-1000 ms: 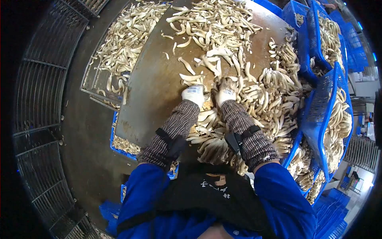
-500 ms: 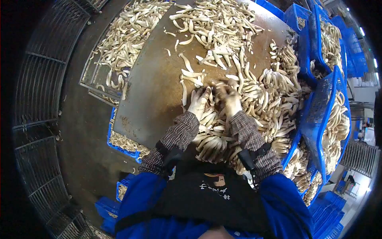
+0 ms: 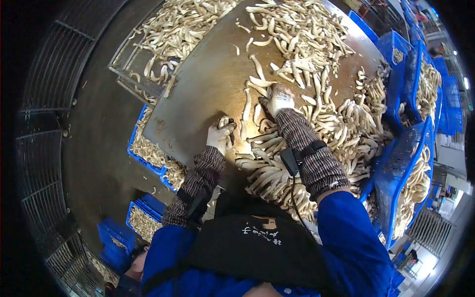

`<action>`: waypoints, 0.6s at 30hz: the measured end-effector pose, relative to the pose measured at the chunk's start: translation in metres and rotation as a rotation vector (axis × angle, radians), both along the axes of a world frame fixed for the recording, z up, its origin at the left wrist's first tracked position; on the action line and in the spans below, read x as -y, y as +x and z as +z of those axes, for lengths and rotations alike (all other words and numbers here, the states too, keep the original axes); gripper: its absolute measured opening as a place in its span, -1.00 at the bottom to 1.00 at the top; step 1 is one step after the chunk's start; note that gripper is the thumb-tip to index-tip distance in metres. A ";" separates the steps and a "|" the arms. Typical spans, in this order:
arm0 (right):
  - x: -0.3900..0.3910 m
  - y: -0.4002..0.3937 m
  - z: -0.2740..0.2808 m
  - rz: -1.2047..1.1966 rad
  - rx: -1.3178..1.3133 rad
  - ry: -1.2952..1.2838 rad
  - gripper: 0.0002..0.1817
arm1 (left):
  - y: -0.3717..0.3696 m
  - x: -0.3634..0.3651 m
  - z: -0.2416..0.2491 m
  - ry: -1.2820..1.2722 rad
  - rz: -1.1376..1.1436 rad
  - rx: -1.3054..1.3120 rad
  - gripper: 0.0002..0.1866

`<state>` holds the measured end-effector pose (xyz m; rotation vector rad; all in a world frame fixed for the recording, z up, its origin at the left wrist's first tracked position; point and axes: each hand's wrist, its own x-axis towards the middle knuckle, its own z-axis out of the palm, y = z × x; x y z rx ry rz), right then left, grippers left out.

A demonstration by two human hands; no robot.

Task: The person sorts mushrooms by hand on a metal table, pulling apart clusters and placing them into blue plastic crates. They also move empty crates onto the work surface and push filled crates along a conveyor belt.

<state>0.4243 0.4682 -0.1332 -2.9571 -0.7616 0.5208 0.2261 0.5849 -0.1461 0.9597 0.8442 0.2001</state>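
My left hand (image 3: 221,133), in a dirty white glove, is closed around a few pale mushrooms over the left part of the metal table (image 3: 193,104). My right hand (image 3: 278,100), also gloved, is at the middle of the table, beside loose mushrooms (image 3: 248,105); its fingers point left and look partly spread, with nothing visible in them. Below and right of it lies a row of long mushrooms (image 3: 269,173), nearest my body. A larger heap (image 3: 346,133) spreads to the right.
Blue crates (image 3: 401,168) of mushrooms line the right side. A wire-mesh tray (image 3: 143,54) of mushrooms adjoins the table's upper left. More blue crates (image 3: 143,218) stand lower left, where part of another person (image 3: 136,265) shows. Metal racks (image 3: 42,168) stand far left.
My hands have moved apart: the left one went left and down with mushrooms in it, the right one up a little. The view has shifted, and another person appears at the lower left.
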 end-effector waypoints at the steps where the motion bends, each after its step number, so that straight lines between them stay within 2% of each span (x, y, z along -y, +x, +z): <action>1: -0.003 -0.002 -0.009 -0.024 0.048 0.003 -0.34 | -0.007 -0.002 -0.002 -0.052 0.009 -0.052 -0.86; 2: -0.002 -0.005 -0.015 -0.051 0.096 0.002 -0.34 | -0.013 -0.002 -0.004 -0.108 0.016 -0.103 -0.86; 3: -0.004 -0.004 -0.008 -0.067 0.019 -0.059 -0.38 | -0.017 -0.001 -0.004 -0.113 0.017 -0.141 -0.88; 6: 0.012 -0.003 -0.013 -0.044 -0.090 -0.190 -0.41 | -0.009 0.019 -0.002 -0.121 0.047 -0.084 -0.96; 7: 0.019 -0.009 -0.010 -0.074 -0.055 -0.147 -0.45 | -0.005 0.024 -0.006 -0.101 0.031 -0.076 -0.95; 8: 0.027 -0.008 -0.012 -0.164 -0.096 -0.064 -0.42 | -0.003 0.027 -0.009 -0.127 -0.026 -0.011 -0.90; 10: 0.049 -0.012 -0.022 -0.369 -0.080 0.217 -0.40 | 0.011 0.039 -0.028 -0.177 0.006 0.071 -0.85; 11: 0.062 -0.010 -0.050 -0.573 -0.178 0.381 -0.51 | 0.016 0.038 -0.008 -0.170 -0.125 0.056 -0.81; 12: 0.068 -0.022 -0.038 -0.621 -0.268 0.540 -0.51 | 0.026 0.043 -0.011 -0.147 -0.133 0.059 -0.79; 14: 0.067 -0.062 0.004 -0.492 -0.494 0.791 -0.51 | 0.038 0.051 0.005 -0.228 -0.236 0.068 -0.76; 16: 0.066 -0.098 0.031 -0.202 -0.444 0.674 -0.50 | 0.044 0.063 -0.006 -0.157 -0.178 0.147 -0.71; 17: 0.070 -0.104 0.036 -0.128 -0.396 0.684 -0.51 | 0.048 0.069 -0.011 -0.122 -0.149 0.186 -0.69; 18: 0.077 -0.102 0.040 -0.061 -0.476 0.773 -0.54 | 0.039 0.061 -0.019 -0.167 -0.139 0.209 -0.70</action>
